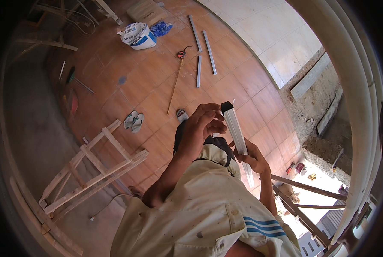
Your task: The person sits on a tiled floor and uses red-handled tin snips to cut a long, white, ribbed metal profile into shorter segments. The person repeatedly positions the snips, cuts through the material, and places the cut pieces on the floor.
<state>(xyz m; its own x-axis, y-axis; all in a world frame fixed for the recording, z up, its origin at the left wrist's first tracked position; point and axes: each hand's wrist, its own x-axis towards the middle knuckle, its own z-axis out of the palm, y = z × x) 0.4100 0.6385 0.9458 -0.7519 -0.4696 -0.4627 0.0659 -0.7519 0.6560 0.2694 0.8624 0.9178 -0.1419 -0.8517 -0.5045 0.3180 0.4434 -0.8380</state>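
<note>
A pale, narrow metal channel (236,130) with a dark open end stands tilted in front of my body. My right hand (252,157) wraps round its lower part, the thumb lying across it. My left hand (203,127) is at the upper end, fingers curled and their tips against its left edge by the dark opening. Anything small between those fingertips is hidden. Beyond the hands on the tiled floor lie several similar metal channels (209,52) and an orange-and-black tape measure (181,55), its yellow blade drawn out toward me.
A wooden trestle (88,171) stands at the left. Sandals (134,121) lie on the tiles ahead. A white-and-blue bag (138,36) sits at the far side beside blue plastic (161,29). Thick pale pipes (358,64) curve along the right, above a rough, broken floor edge (324,150).
</note>
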